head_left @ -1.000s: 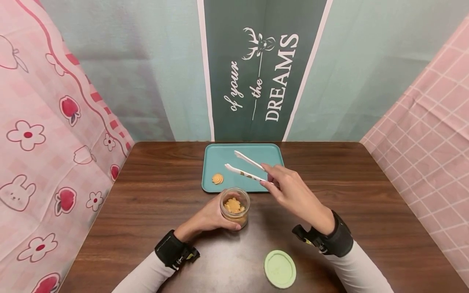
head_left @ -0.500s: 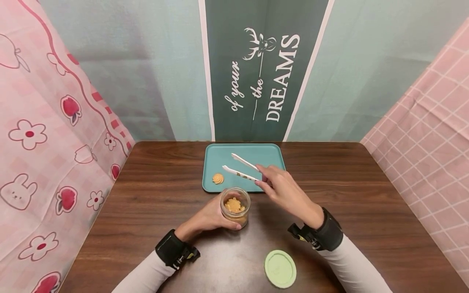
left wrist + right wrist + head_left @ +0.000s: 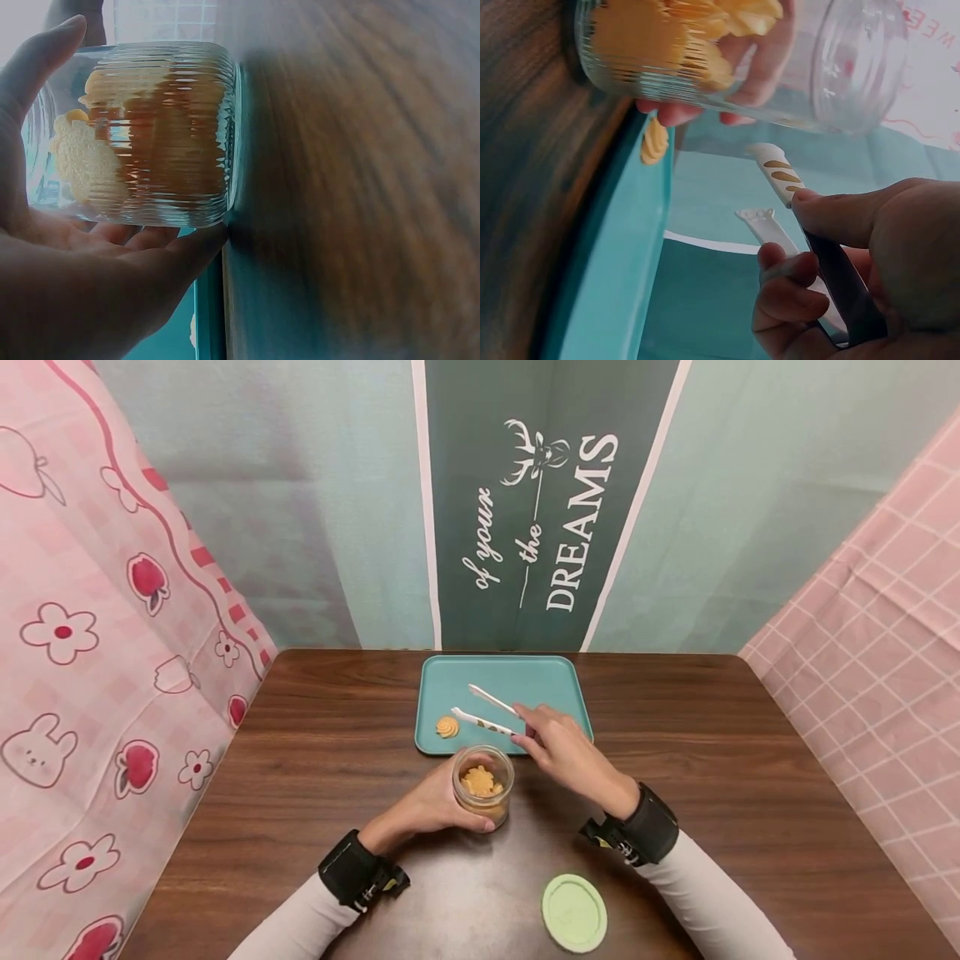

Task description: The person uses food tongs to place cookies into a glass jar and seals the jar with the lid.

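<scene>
My left hand (image 3: 431, 797) grips a ribbed glass jar (image 3: 501, 810) from its left side, fingers behind it and thumb in front. The jar stands upright on the table, lidless, with several cookies (image 3: 480, 782) inside. In the left wrist view the cookies (image 3: 90, 161) show through the glass. My right hand (image 3: 566, 752) holds white tongs (image 3: 487, 725) with gold marks, thumb and fingers on the two arms. Their tips are spread apart with nothing between them, over the teal tray (image 3: 525, 670). A swirled cookie (image 3: 447, 727) lies at the tray's front left, close to the tips.
A pale green round lid (image 3: 573, 912) lies on the wooden table (image 3: 330, 735) in front, right of the jar. Curtains (image 3: 300, 502) rise behind the table, and pink cloths (image 3: 885, 577) hang at both sides.
My right hand has moved left and slightly down with the tongs, bringing their tips closer to the cookie on the tray. The left hand and jar have stayed in place.
</scene>
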The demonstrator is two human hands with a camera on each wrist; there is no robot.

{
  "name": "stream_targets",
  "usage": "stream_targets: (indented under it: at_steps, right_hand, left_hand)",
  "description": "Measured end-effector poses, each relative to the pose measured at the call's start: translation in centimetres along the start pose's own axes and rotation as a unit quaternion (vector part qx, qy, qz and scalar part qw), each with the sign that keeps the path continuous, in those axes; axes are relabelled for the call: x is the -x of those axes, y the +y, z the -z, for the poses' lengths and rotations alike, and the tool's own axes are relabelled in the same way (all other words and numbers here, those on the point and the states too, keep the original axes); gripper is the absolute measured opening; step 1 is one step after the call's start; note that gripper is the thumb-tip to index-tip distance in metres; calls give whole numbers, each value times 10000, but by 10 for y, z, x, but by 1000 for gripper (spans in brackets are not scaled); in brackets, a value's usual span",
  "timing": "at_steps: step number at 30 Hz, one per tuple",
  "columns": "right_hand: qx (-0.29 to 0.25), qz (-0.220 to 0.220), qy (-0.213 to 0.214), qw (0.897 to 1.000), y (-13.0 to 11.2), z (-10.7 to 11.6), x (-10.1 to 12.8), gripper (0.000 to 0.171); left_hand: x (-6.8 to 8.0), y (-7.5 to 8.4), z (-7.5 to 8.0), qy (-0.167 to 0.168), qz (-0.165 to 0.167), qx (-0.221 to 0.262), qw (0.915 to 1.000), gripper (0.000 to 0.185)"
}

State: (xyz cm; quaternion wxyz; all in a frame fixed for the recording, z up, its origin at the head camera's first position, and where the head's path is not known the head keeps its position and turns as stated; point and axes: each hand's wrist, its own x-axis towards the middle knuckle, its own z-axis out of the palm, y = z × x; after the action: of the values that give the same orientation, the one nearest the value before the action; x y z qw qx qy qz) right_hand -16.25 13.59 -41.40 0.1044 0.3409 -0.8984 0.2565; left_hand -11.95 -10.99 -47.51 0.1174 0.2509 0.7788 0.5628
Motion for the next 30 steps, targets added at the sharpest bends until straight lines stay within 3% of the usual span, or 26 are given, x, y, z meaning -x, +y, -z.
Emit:
stream_targets:
  at_steps: [13, 30]
  right_hand:
    - [35, 36, -385, 9992, 8, -24, -2, 44]
    - [312, 153, -726, 9968, 14, -44, -3, 43]
  left_hand:
    - [0, -2, 1, 2, -81, 35, 10000, 78]
    - [1, -2, 0, -75, 54, 0, 10000, 80]
